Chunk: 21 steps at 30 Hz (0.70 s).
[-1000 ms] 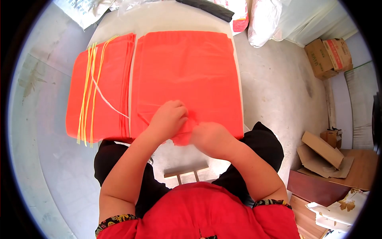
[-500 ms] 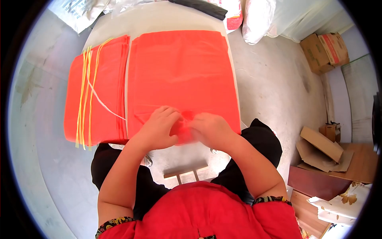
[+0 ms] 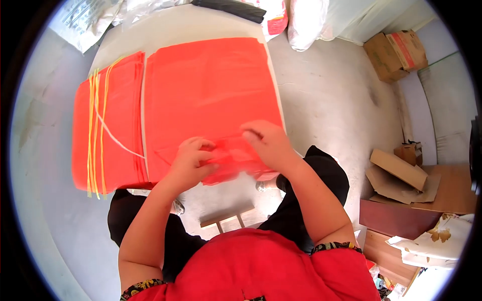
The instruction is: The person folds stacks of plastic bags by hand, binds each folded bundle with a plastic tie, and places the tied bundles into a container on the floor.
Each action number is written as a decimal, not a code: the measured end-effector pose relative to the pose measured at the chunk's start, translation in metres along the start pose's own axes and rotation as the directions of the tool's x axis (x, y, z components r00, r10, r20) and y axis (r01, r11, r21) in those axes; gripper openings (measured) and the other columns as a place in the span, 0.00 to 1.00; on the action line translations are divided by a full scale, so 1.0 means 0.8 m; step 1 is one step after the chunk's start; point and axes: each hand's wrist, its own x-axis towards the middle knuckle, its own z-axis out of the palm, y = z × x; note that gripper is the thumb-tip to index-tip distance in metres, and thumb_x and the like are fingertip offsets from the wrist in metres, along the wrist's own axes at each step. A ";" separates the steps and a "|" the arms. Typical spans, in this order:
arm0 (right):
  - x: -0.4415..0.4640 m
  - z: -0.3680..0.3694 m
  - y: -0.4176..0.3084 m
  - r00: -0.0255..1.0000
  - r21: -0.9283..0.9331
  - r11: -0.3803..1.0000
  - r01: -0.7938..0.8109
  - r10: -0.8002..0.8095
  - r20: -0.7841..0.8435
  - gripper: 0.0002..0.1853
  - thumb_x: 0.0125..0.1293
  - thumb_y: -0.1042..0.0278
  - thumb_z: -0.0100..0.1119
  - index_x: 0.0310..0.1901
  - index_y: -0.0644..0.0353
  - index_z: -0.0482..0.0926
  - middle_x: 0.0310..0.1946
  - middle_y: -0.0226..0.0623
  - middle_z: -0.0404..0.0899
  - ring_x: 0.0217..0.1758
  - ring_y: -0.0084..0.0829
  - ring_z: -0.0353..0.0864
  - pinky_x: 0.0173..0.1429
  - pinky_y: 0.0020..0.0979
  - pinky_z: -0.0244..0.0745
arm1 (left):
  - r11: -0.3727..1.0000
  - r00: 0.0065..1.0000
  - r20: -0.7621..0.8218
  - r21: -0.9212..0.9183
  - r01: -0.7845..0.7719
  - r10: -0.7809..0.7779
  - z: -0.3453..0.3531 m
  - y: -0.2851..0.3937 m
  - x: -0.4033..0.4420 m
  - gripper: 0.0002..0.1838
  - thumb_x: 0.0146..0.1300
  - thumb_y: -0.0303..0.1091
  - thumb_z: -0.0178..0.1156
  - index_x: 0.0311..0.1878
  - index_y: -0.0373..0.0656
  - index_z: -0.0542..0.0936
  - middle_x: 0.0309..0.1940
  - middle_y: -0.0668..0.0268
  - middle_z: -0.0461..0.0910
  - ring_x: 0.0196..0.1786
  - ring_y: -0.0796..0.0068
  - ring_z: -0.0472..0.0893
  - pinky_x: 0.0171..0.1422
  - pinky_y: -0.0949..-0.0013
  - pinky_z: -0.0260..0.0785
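A large stack of thin red sheets (image 3: 211, 85) lies flat on the pale table (image 3: 150, 30). At its near edge the thin material is crumpled and partly blurred between my hands. My left hand (image 3: 193, 159) rests at this edge, its fingers curved around a bit of the red material. To the right, my right hand (image 3: 266, 140) lies over the stack with its fingers apart and slightly bent. On the left is a second red stack (image 3: 120, 120), with yellow strings (image 3: 92, 130) and one white string (image 3: 113, 135) across it.
A black roll (image 3: 230, 9) and white bags (image 3: 306, 22) are at the far side. Cardboard boxes (image 3: 396, 52) stand on the floor at the back right. An opened carton (image 3: 399, 173) sits on a brown cabinet (image 3: 452, 188) to the right.
My hands have moved apart, the right one up and away from the left. The red material between them is more spread out. The whole view has shifted, with the table now further left.
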 end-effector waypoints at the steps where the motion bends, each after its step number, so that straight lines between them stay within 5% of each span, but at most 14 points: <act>1: 0.004 -0.009 0.020 0.997 0.042 0.999 0.008 -0.005 -0.070 0.12 0.77 0.67 0.61 0.57 0.60 0.84 0.47 0.36 0.86 0.50 0.31 0.85 0.57 0.32 0.79 | 0.999 1.000 0.001 -0.031 0.015 -0.015 0.000 -0.002 0.000 0.09 0.60 0.30 0.73 0.43 0.39 0.88 0.62 0.61 0.80 0.72 0.52 0.70 0.76 0.52 0.62; 5: -0.002 -0.038 0.067 0.973 0.242 0.965 -0.098 0.144 -0.182 0.17 0.78 0.65 0.57 0.63 0.60 0.80 0.60 0.41 0.81 0.61 0.37 0.80 0.65 0.36 0.77 | 0.987 0.997 0.015 -0.145 0.072 -0.070 -0.001 -0.009 0.000 0.08 0.62 0.29 0.72 0.43 0.39 0.88 0.62 0.63 0.81 0.73 0.54 0.69 0.76 0.55 0.63; 9: -0.009 -0.049 0.094 0.975 0.150 0.984 -0.093 0.120 -0.189 0.21 0.78 0.65 0.57 0.68 0.61 0.75 0.66 0.43 0.75 0.65 0.37 0.78 0.67 0.37 0.77 | 0.941 0.979 0.088 -0.273 0.202 -0.185 -0.007 0.000 0.001 0.05 0.66 0.23 0.69 0.44 0.38 0.86 0.67 0.65 0.78 0.78 0.60 0.66 0.79 0.58 0.60; 21: -0.014 -0.046 0.107 0.970 0.218 0.970 -0.107 0.150 -0.193 0.26 0.78 0.63 0.57 0.73 0.62 0.69 0.74 0.49 0.65 0.78 0.43 0.67 0.75 0.41 0.71 | 0.736 0.959 0.156 -0.615 0.283 -0.239 -0.015 -0.011 0.000 0.07 0.71 0.23 0.64 0.49 0.39 0.87 0.68 0.65 0.77 0.73 0.68 0.72 0.76 0.63 0.64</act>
